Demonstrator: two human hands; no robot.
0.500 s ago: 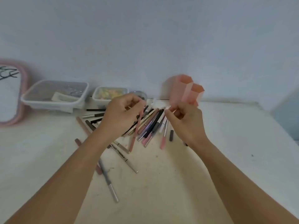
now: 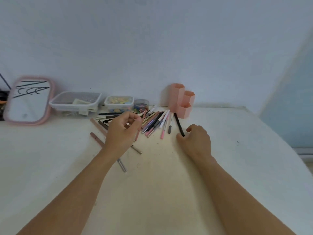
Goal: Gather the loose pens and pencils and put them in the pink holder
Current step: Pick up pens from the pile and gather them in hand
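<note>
- The left hand (image 2: 122,131) hung over the left part of the scattered heap of thin plastic pens and pencils (image 2: 155,122), its fingers curled and pinching a slim dusty-pink pencil (image 2: 140,128) that slanted down toward the pale table (image 2: 152,184).
- The right hand (image 2: 197,139) lay low on the table to the right of the heap, fingers loosely bent. The near tip of a long black pen (image 2: 179,124) met its fingertips, but whether they gripped it could not be told.
- The pink hexagonal plastic holder (image 2: 182,102), three joined tubes, stood at the far edge by the wall, just beyond the heap's right end and apparently empty.
- Judged risk: the pinch on the pink pencil looked light, so it could slip back into the heap.
- The black pen pointed straight at the holder; pushing rather than lifting it could nudge or tip that light holder.
- Pens partly hidden under the left forearm might be swept toward the near edge.
</note>
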